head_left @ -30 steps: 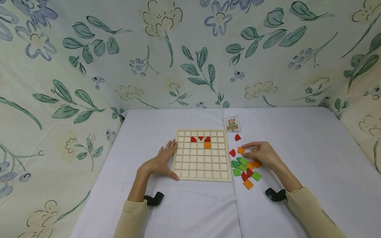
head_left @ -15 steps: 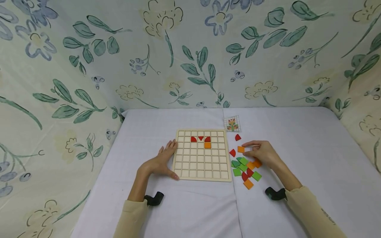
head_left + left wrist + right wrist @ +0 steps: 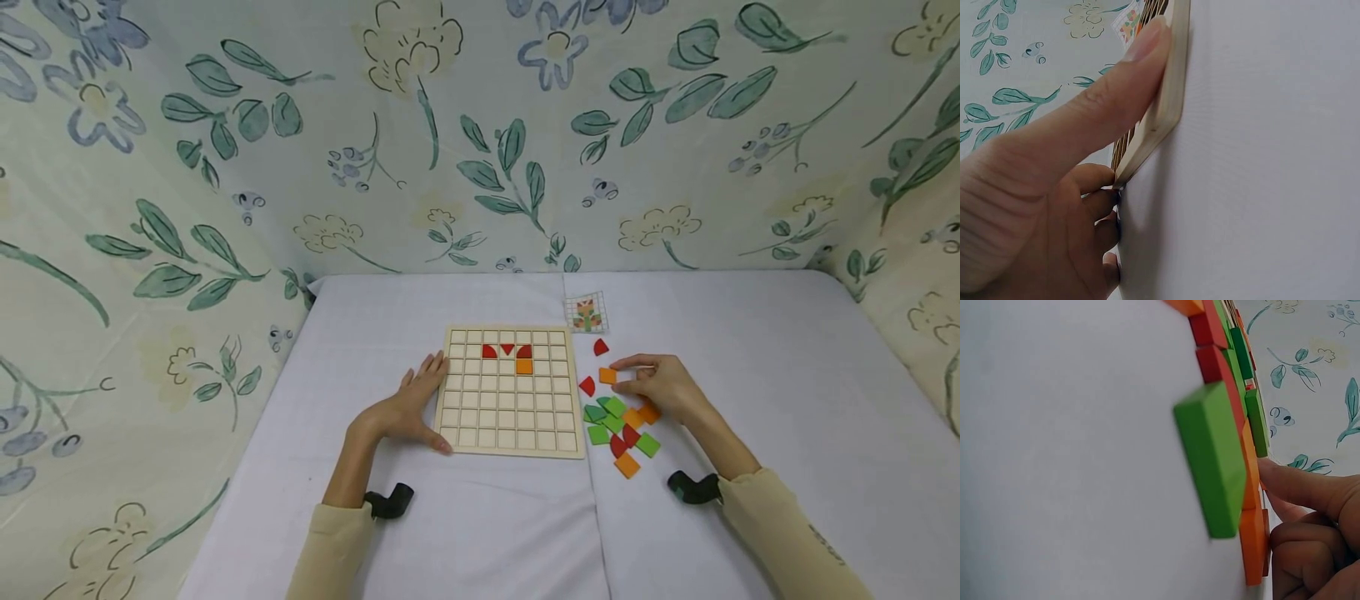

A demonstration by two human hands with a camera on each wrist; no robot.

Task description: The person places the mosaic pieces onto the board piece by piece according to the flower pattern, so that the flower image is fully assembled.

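Observation:
A square wooden grid board (image 3: 504, 457) lies on the white-covered table. Set in its upper cells are two red quarter-round tiles, a red triangle tile (image 3: 507, 349) between them, and an orange square tile (image 3: 524, 367). My left hand (image 3: 408, 408) rests with fingers spread along the board's left edge; in the left wrist view its thumb (image 3: 1110, 94) lies over the near corner. Right of the board, my right hand (image 3: 663, 387) pinches another orange square tile (image 3: 607, 376) between thumb and index finger. In the right wrist view, loose tiles hide that pinch.
Near my right hand lies a loose pile of tiles: green squares (image 3: 648, 446), orange squares (image 3: 627, 465) and red quarter-rounds (image 3: 587, 386). Beyond the board's far right corner is a card (image 3: 587, 313) with a gridded flower pattern. A floral cloth (image 3: 480, 150) hangs behind the table.
The orange tile at my right fingertips has shifted very slightly away from me, and the right hand with it. My left hand and the board stay where they were.

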